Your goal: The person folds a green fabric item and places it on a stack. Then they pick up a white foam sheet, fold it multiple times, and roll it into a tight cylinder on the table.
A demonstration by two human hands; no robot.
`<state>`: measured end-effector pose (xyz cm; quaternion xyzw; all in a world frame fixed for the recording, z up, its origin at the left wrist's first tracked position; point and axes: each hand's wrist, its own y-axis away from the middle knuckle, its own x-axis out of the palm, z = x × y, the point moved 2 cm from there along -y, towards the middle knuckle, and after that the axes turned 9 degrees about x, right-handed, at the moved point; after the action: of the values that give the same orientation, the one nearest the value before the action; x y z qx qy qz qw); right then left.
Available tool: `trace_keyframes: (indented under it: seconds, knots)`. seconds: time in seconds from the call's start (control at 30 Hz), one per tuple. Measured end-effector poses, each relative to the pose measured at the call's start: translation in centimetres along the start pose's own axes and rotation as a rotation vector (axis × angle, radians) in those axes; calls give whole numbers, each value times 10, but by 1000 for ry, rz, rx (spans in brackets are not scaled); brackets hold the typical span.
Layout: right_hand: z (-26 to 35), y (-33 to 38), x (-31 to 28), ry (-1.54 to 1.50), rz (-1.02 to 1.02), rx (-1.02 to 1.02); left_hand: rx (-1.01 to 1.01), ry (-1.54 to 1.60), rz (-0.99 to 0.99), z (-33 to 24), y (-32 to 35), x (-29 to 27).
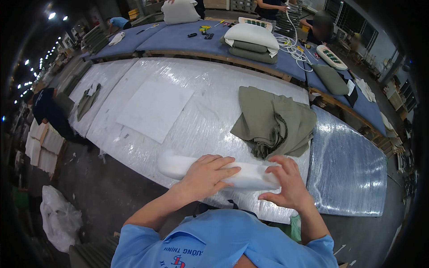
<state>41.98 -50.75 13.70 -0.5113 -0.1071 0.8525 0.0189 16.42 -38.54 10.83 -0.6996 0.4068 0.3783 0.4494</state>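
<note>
A long, soft white foam cushion (254, 182) lies in front of me at the near edge of the table, its thick side up and its left end rounded. My left hand (206, 175) is closed over its middle, fingers across the top and thumb pressed along it. My right hand (288, 181) is curved around the cushion's right end, fingertips on the upper edge and thumb spread just below. Just beyond lies a crumpled olive-green fabric cover (277, 118). To its left, a flat white sheet (156, 107) rests on the plastic-wrapped table (210, 89).
Past the table runs a blue-topped bench (178, 42) with stacked cushions (251, 40), a coiled white hose (292, 47) and small tools. A blue wrapped surface (348, 165) adjoins at right. A clear plastic bag (60, 219) sits on the floor. Another person (53, 111) bends at left.
</note>
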Motion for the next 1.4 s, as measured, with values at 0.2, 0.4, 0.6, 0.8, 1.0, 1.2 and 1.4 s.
trace_keyframes:
  seconds: [0.2,0.4,0.6,0.8,1.0,1.2,1.4]
  knots:
    - [-22,-13,27,-159,29,71,-107,103,-155,-2,-10,8]
    - [-46,-24,43,-440,159,311,-283,147,-190,-9,-15,20]
    - [-52,-28,40,-414,361,292,-344,100,-172,-22,-24,25]
    - [-14,-39,26,-9,396,-143,-337,45,-184,-25,-7,32]
    - [-54,-25,64,-488,749,70,-321,37,-130,-46,-1,47]
    - [-68,-17,90,-709,921,194,-318,-122,-218,-71,11,52]
    - [-71,-17,95,-682,901,131,-371,-289,-380,-99,2,59]
